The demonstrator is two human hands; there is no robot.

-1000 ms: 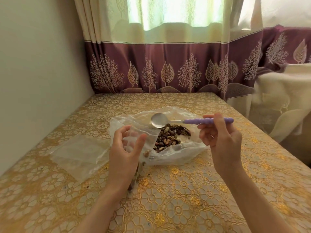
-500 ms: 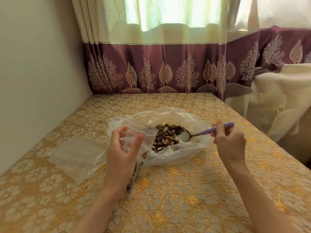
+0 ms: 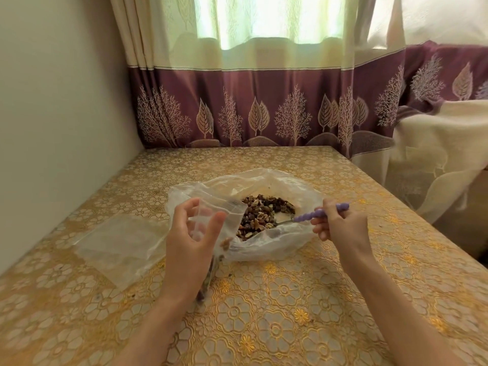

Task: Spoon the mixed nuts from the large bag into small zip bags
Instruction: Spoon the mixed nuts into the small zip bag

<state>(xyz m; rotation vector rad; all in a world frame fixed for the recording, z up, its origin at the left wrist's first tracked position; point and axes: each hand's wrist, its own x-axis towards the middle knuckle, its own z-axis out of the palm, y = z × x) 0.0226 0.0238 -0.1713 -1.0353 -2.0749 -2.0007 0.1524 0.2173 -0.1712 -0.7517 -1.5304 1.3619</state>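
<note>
At table centre: large bag [image 3: 277, 244], clear plastic, mouth spread wide, mixed nuts [image 3: 264, 215] heaped inside; spoon [image 3: 311, 217], purple handle, long axis running from the right hand leftward and slightly down, bowl sunk in the right edge of the heap; right hand [image 3: 340, 225] pinching the handle's near end, fingers curled round it; left hand [image 3: 191, 241] just left of the heap, thumb and fingers curled round a small zip bag [image 3: 219, 217], held upright, mouth uppermost, a few nuts already at its bottom; loaded spoon, by judgement, must travel leftward across the heap to that mouth; spare flat bags [image 3: 116, 241] lying further left on the tablecloth [image 3: 277, 313].
</note>
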